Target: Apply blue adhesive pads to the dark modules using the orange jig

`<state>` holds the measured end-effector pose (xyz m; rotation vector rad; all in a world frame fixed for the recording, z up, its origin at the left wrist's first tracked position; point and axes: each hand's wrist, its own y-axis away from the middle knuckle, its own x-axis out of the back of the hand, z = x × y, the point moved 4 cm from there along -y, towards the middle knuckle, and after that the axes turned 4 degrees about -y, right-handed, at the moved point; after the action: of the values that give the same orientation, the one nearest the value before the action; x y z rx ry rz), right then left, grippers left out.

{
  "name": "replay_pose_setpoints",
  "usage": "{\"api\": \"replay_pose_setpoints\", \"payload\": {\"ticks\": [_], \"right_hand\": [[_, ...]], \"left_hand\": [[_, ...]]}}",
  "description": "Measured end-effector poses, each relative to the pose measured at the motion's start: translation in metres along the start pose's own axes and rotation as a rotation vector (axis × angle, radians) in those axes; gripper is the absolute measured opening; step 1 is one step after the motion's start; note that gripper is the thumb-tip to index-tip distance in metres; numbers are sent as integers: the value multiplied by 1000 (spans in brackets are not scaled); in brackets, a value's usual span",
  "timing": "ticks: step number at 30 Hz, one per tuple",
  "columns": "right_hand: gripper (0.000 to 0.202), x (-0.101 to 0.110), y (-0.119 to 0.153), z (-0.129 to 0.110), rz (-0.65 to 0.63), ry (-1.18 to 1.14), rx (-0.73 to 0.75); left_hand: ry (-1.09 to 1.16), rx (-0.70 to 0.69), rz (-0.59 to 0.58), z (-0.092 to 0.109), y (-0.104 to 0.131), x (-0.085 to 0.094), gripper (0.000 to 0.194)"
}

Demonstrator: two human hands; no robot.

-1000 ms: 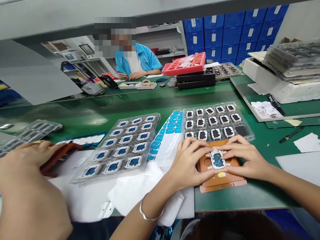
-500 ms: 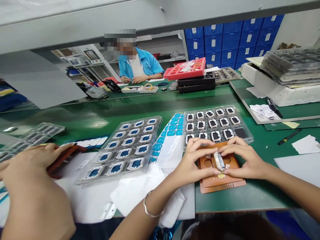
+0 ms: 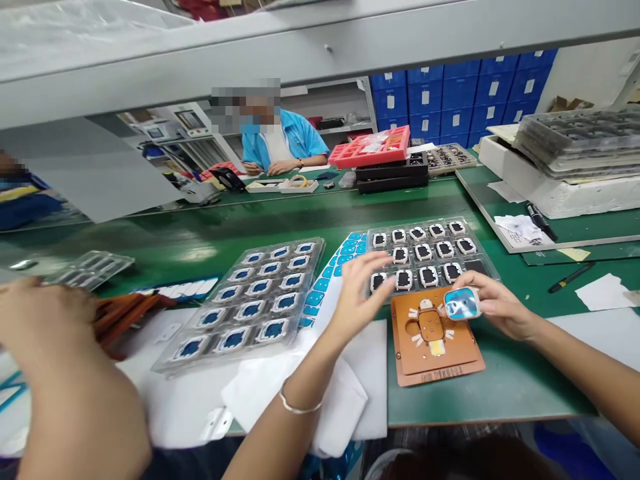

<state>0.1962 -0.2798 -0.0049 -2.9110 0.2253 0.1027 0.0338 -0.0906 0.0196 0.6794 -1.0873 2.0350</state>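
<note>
R hand (image 3: 505, 312) is pinching a blue-faced part (image 3: 461, 303) btwn thumb and fingers, holding it tilted just over the R edge of the orange jig (image 3: 410, 357). L hand (image 3: 354, 300) is hovering w/ fingers spread, thumb apart, holding nothing; it's overlapping the near L corner of the R tray (image 3: 487, 263) in view. Can't tell if it's touching that tray. The jig is lying flat, its cutout showing, w/ small white pieces around it & 1 yellow pad below.

On the green bench (image 3: 530, 383), the L tray (image 3: 306, 293) is holding 15 blue-centred parts, 5 rows of 3. The R tray is holding dark-centred ones in 3 rows, w/ a sheet of blue stickers (image 3: 325, 283) lying btwn the 2 trays. White cloth (image 3: 340, 400) is bunching near the L forearm. A pen (image 3: 570, 279) is lying far R.

At far L, a co-worker's arm (image 3: 80, 387) is reaching by more orange jigs (image 3: 123, 317). Across, 1 person in a blue shirt (image 3: 303, 137) is sitting, hands on the bench; blue bins (image 3: 425, 100) are lining the back.
</note>
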Motion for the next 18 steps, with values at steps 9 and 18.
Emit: {"api": "replay_pose_setpoints", "payload": {"ticks": [9,18], "right_hand": [[30,72,-6,-14,291,1466,188],[25,88,-5,-1,220,1529,192]], "left_hand": [[-533,621,-315,-106,-38,19,25],[-499,697,-317,-130,-31,-6,53]]}}
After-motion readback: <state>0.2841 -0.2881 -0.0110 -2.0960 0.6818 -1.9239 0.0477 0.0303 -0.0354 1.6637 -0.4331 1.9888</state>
